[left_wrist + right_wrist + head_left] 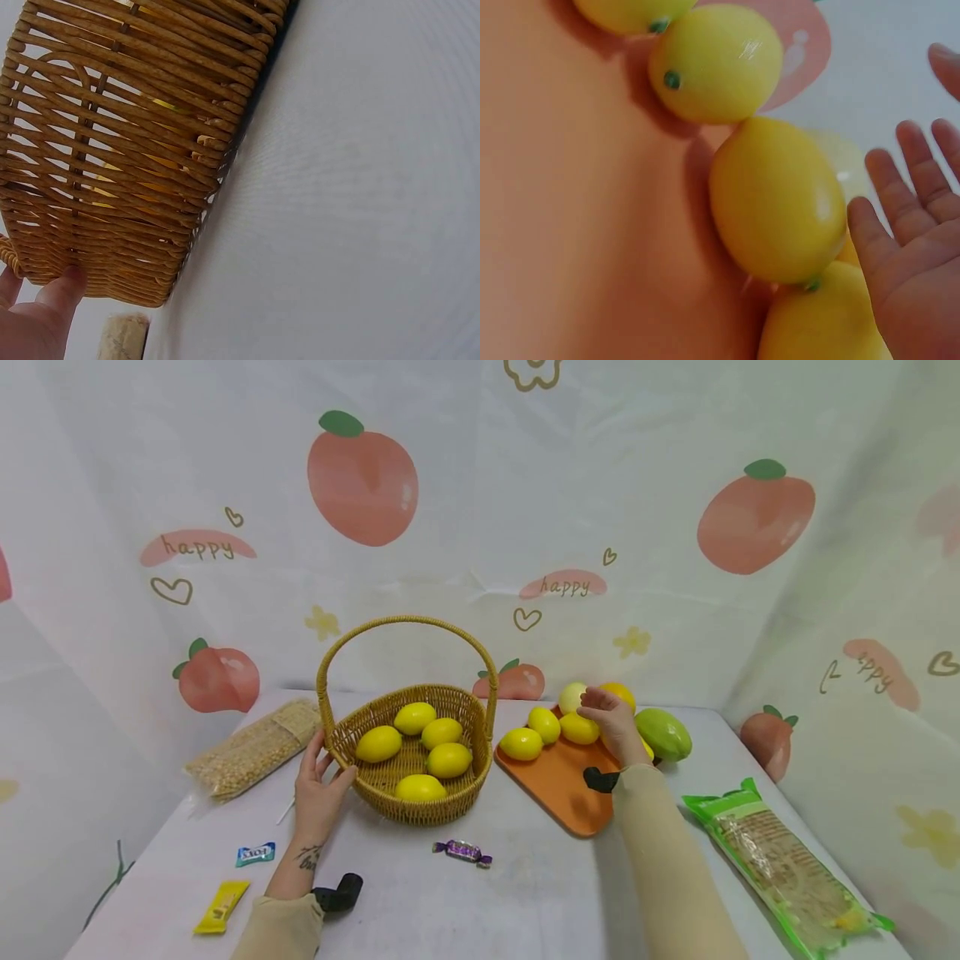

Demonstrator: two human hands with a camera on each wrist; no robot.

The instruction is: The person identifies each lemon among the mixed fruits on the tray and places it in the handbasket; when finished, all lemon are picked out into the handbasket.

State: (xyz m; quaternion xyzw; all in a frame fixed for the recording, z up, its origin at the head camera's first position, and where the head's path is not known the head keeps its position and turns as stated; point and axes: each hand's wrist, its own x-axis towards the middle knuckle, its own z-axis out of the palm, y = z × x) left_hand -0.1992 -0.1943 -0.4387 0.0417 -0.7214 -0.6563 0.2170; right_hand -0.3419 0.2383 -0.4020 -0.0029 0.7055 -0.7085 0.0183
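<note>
A wicker basket (442, 810) with a tall arched handle stands at the middle of the table, several lemons (420, 787) inside it. My left hand (318, 797) holds the basket's left end; in the left wrist view the thumb (66, 289) lies against the woven wall (112, 225). Over the back of an orange tray (573, 797) is my right hand (617, 727), its fingers extended and holding nothing. Lemons (521, 744) line the tray's back edge, and the right wrist view shows one lemon (778, 201) right beside the little finger.
Behind the hand are a pale round fruit (572, 697) and an orange fruit (619, 693); a green fruit (663, 735) lies right. A green-edged package (787, 877), a bag of beans (258, 752), a purple candy (462, 852), a blue candy (256, 854) and a yellow packet (222, 907) surround them.
</note>
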